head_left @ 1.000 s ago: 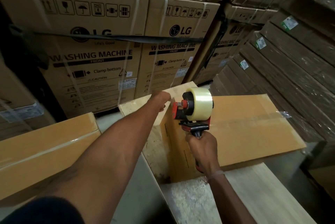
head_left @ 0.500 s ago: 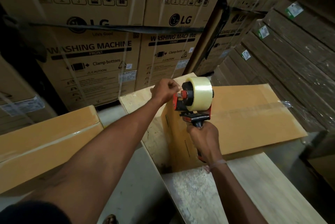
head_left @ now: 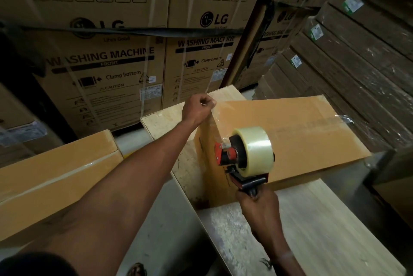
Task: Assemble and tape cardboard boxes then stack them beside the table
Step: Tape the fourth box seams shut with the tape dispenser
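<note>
Glossy clear tape roll (head_left: 254,149); matte cardboard box (head_left: 301,139)

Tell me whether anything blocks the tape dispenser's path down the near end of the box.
Nothing visible does. The tape dispenser in the right hand sits against the box; bare cardboard lies below it down to the table.

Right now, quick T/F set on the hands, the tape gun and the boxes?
1. The right hand grips the tape dispenser by its handle. True.
2. The left hand lies flat and open on the box. False: it is curled, pinching the tape end at the top corner of the box on the table.
3. The tape roll is brown. False: it is clear.
4. A taped box sits left of the table. True.
</note>
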The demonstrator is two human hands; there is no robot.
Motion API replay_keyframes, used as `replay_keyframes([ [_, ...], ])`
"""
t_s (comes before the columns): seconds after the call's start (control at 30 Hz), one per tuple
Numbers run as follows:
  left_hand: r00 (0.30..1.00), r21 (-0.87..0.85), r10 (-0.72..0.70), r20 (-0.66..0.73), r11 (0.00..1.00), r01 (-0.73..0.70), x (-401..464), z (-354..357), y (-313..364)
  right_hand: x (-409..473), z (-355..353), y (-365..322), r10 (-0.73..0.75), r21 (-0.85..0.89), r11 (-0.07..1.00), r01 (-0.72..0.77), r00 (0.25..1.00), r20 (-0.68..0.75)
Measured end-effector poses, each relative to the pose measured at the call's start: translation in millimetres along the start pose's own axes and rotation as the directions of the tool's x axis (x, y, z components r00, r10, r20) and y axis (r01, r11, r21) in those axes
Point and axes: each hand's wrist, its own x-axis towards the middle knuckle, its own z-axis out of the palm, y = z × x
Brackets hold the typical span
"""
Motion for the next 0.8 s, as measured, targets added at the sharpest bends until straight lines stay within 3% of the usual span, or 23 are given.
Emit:
replay_keyframes([
  [0.13, 0.999, 0.043, 0.030, -0.021, 0.999, -0.029, 12, -3, 14, 12, 11, -16, -0.037, 0.029, 0.999, 0.036, 0.999, 0.014],
  [0.27, 0.983, 0.381, 0.178, -0.050, 0.913, -0.146, 23, -2, 34, 33, 34, -35, -0.029, 0.035, 0.999, 0.029, 1.000, -0.011],
  [0.33, 0.966, 0.509, 0.252, 0.052, 0.826, -0.243, 24, -4, 39, 40, 41, -39, -0.023, 0.033, 0.999, 0.024, 0.999, -0.037],
  [0.43, 0.913, 0.574, 0.141, 0.384, 0.738, -0.355, 20, -4, 36, 40, 44, -38, -0.021, 0.064, 0.998, 0.025, 0.998, -0.061],
  [0.5, 0.869, 0.598, 0.070, 0.489, 0.698, -0.393, 18, -2, 27, 40, 45, -35, -0.022, 0.067, 0.997, 0.026, 0.998, -0.066],
  [0.8, 0.879, 0.646, 0.063, 0.472, 0.653, -0.394, 21, 0, 24, 0, 37, -7, 0.012, 0.106, 0.994, -0.005, 0.997, -0.071],
])
